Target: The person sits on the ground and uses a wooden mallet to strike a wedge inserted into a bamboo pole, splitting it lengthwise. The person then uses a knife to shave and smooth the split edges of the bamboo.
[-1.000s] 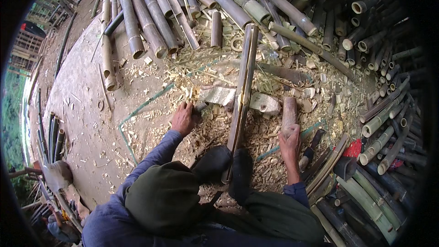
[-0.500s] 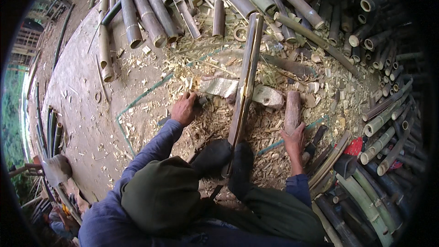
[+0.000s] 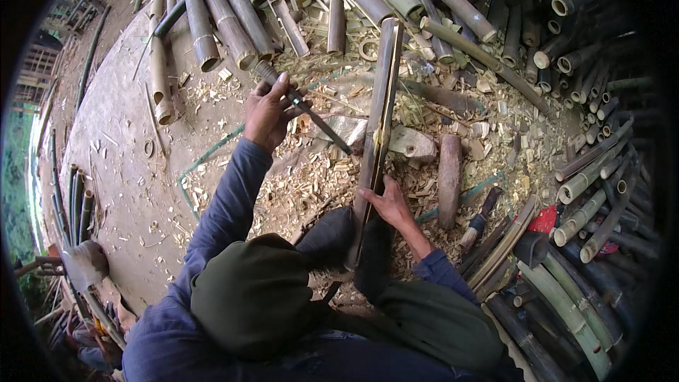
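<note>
A bamboo pole [image 3: 382, 78], with a long opening down its length, slants from between my legs across a pale wooden block [image 3: 413, 143]. My left hand [image 3: 266, 117] is closed around the handle of a chisel [image 3: 324, 127], left of the pole. The chisel's dark blade points down to the right, its tip close to the pole. My right hand [image 3: 389, 204] grips the pole's right side near my knees, its fingers partly hidden. Right of it, a thick round wooden club [image 3: 449, 178] lies on the shavings, untouched.
Bamboo poles [image 3: 230, 25] lie across the back, and more stacked bamboo [image 3: 583, 226] crowds the right. A dark-handled tool [image 3: 481, 218] rests near the club. Wood chips [image 3: 311, 177] cover the ground around the block. A green strip [image 3: 212, 159] runs along the left.
My left hand has risen forward from the ground with the chisel, which now shows clearly. My right hand has let go of the club and moved left onto the pole.
</note>
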The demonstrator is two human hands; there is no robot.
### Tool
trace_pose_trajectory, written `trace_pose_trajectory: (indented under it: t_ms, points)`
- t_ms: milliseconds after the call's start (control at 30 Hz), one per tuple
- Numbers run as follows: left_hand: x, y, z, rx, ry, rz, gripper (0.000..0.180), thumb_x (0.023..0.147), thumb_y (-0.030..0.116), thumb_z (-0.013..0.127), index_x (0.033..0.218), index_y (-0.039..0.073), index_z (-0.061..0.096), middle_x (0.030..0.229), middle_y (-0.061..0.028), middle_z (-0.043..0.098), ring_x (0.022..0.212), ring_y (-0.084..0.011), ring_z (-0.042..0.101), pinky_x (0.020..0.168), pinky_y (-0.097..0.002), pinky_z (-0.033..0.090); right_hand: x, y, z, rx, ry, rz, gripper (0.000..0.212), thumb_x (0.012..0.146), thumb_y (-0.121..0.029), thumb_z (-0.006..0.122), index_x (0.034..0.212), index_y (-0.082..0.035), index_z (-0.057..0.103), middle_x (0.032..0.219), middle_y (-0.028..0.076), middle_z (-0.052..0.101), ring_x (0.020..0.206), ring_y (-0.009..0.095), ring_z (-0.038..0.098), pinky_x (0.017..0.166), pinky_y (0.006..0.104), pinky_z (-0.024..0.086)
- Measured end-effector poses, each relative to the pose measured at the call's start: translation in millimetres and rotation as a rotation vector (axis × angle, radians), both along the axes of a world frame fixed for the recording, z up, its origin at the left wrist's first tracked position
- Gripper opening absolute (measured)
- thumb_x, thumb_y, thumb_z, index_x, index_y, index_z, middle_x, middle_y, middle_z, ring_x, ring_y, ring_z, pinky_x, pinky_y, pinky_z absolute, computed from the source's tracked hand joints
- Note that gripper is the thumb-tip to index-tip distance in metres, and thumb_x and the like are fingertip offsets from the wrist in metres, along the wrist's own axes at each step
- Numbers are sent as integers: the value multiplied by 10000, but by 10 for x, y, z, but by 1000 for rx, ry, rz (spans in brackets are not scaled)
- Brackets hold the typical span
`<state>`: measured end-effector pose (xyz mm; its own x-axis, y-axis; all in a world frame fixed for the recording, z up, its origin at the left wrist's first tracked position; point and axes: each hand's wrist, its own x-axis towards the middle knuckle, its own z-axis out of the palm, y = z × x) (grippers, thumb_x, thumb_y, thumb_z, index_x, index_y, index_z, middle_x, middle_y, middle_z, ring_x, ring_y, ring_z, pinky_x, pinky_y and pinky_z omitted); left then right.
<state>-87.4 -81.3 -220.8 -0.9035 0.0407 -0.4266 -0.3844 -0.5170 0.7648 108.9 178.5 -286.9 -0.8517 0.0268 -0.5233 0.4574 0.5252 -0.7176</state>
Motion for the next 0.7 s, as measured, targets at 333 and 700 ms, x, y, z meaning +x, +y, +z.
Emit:
trace_pose_trajectory:
  t_ms: [333, 700]
  points:
    - [66, 304, -33, 57, 37, 52, 183, 1006, 188, 658, 1088, 50, 570, 966, -94, 654, 916, -253, 707, 769, -446, 651, 60, 704, 97, 489, 362, -304, 831, 877, -515, 733, 1427, 43, 456, 1297, 309, 570, 1217, 442, 559, 1057, 526, 434]
    - [11, 954, 148, 229, 193, -87, 317, 1019, 349, 648, 1063, 37, 613, 726, 26, 447, 643, -137, 449, 656, -320, 428, 340, 1725, -270, 199, 109, -435, 923, 792, -320, 819, 1493, 41, 339, 1345, 251, 560, 1184, 351, 595, 1008, 441, 490]
